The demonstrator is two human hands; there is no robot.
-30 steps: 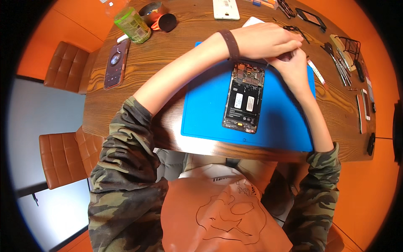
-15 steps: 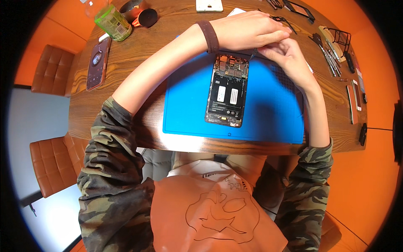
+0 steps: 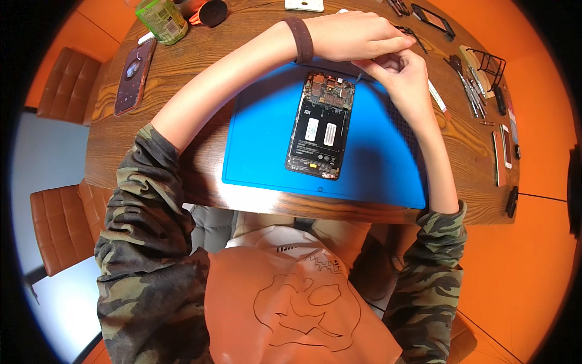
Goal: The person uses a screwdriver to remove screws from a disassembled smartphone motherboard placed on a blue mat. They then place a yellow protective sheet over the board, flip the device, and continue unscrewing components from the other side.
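Observation:
An opened phone [image 3: 315,130] with exposed circuit board and black battery lies on a blue mat [image 3: 257,151]. Above its top end my left hand [image 3: 357,39], with a dark wristband, reaches across with fingers closed over those of my right hand [image 3: 400,79]. The right hand's fingers are curled too. What they hold is hidden; a small thin tip [image 3: 359,77] shows below them, too small to name.
A phone [image 3: 132,77], a green bottle [image 3: 162,21] and an orange cup [image 3: 206,15] stand or lie at left. Tools [image 3: 470,88], a wire stand [image 3: 491,70] and more devices [image 3: 506,145] line the right. Brown chairs [image 3: 63,224] are beyond the left edge.
The whole scene has shifted leftward and a little upward in the picture. My hands stay together above the phone's top, and the thin tip under them has come into sight.

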